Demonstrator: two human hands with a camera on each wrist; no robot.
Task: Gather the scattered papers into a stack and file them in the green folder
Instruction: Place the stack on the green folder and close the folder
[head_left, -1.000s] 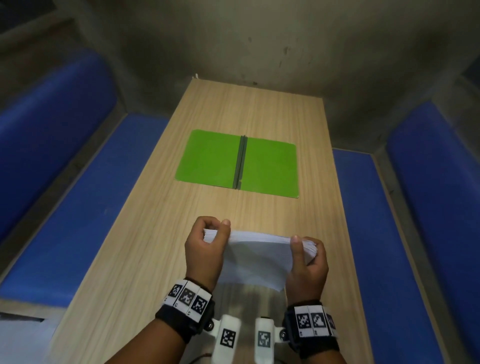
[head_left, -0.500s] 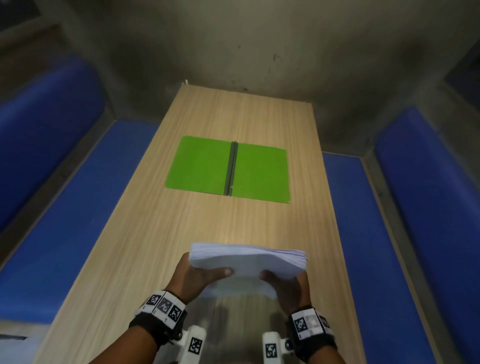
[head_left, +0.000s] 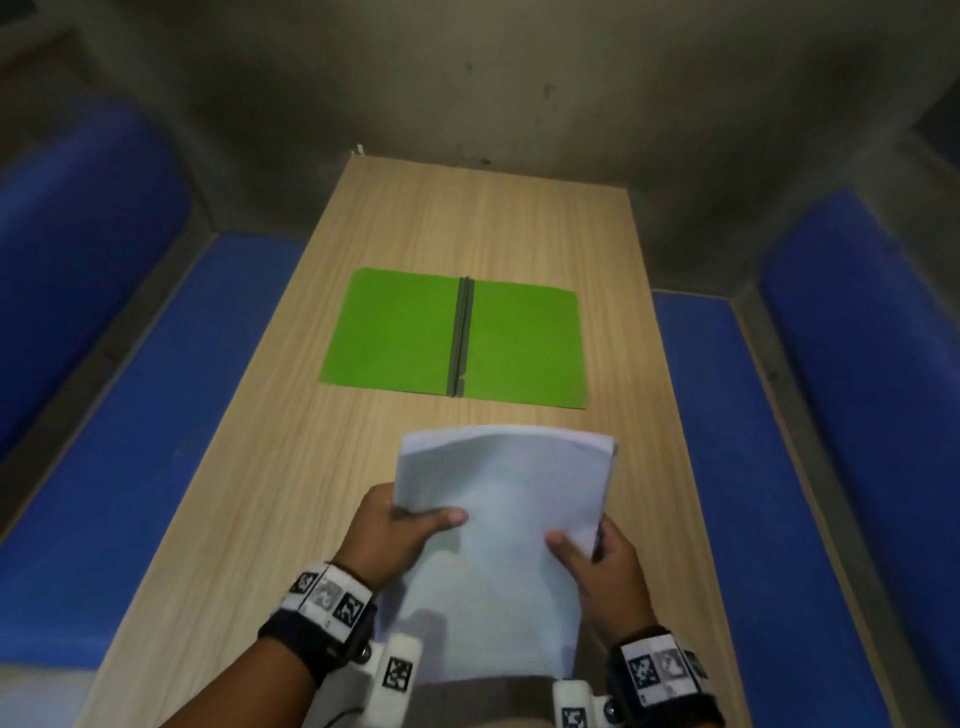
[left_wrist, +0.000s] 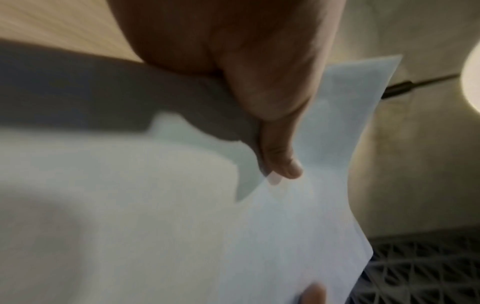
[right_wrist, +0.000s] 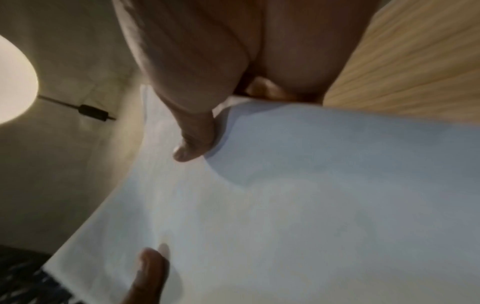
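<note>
A white stack of papers (head_left: 498, 519) is held above the near part of the wooden table (head_left: 260, 493), its far edge tilted up. My left hand (head_left: 400, 525) grips its left edge, thumb on top. My right hand (head_left: 597, 556) grips its right edge, thumb on top as well. The green folder (head_left: 395, 332) lies open and flat at the table's middle, dark spine upright, just beyond the stack. In the left wrist view the stack of papers (left_wrist: 182, 226) fills the frame under my thumb (left_wrist: 283, 164). The right wrist view shows the papers (right_wrist: 285, 205) beneath my right thumb (right_wrist: 192, 144).
Blue padded benches (head_left: 130, 415) run along both sides of the table, the right bench (head_left: 727, 467) close to its edge. A grey wall stands behind the table's far end.
The stack was held upright on its edge with both hands at its ends. It has since tipped flat, with both hands shifted to its near sides, and moved toward the folder.
</note>
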